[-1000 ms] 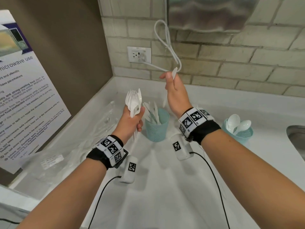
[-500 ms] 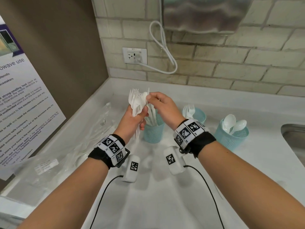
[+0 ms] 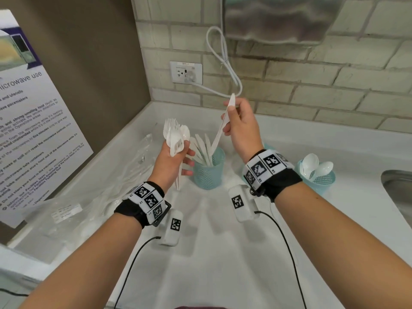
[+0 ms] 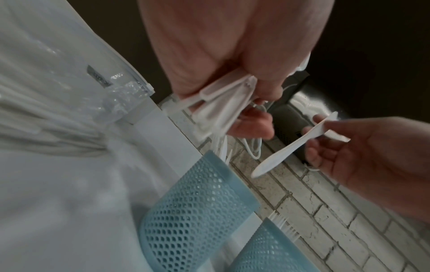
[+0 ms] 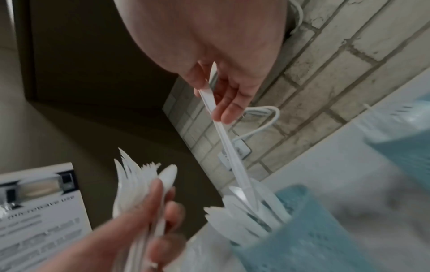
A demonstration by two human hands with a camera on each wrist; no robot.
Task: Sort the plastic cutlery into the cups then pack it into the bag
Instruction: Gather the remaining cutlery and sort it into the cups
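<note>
My left hand [image 3: 178, 157] grips a bundle of white plastic forks and spoons [image 3: 176, 137] upright, their handles [image 4: 221, 103] sticking out below the fist. My right hand [image 3: 229, 121] pinches one white knife [image 3: 223, 128] by its upper half. The knife slants down, with its lower end at the mouth of a teal mesh cup [image 3: 209, 175] that holds several knives [image 5: 235, 219]. A second teal cup [image 3: 321, 181] on the right holds spoons. A third cup [image 4: 263, 250] holds forks; in the head view my right wrist hides most of it. The clear plastic bag [image 3: 89, 186] lies flat on the left.
The white counter [image 3: 200, 253] runs to a brick wall with an outlet [image 3: 186, 72] and a looped white cable [image 3: 225, 63]. A steel sink [image 3: 399, 192] is at the right edge. A microwave poster [image 3: 33, 130] leans on the left, and a metal dispenser [image 3: 278, 18] hangs above.
My right hand went to the bundle in my left hand, pinched a knife there, then drew it up and to the right over the knife cup. The left hand stayed put.
</note>
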